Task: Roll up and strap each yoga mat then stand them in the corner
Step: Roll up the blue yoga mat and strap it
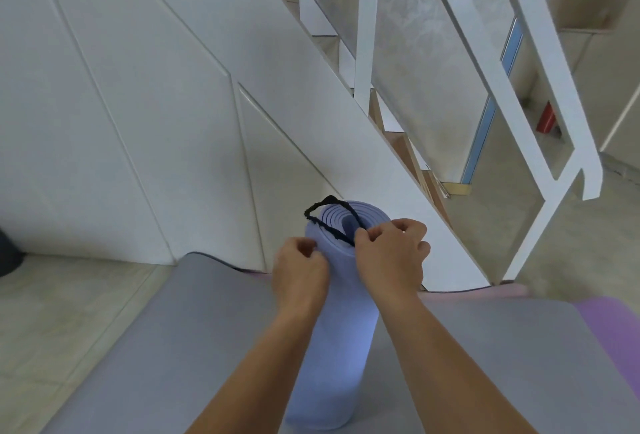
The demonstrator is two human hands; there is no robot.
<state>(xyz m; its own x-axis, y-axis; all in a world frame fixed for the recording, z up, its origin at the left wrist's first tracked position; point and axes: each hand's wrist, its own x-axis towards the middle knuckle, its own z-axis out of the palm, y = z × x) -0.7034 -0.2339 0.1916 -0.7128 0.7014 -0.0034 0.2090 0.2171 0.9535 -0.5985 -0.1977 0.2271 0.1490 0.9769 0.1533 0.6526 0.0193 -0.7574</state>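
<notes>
Beside the white stair panel [277, 87], a blue roll [341, 347] is standing upright on a grey mat [194, 329] that is lying flat on the floor [52, 312]. A black strap [325, 224] is lying in a loose loop across the open top of the roll, and part of it is sticking up over the far rim. The left hand [299, 272] is gripping the roll, with its fingers curling round the left side just below the rim. The right hand [393, 253] is pinching the strap between thumb and forefinger at the right side of the rim, while the other fingers are bending loosely. A purple mat [609, 329] is showing at the right, partly under the grey one.
</notes>
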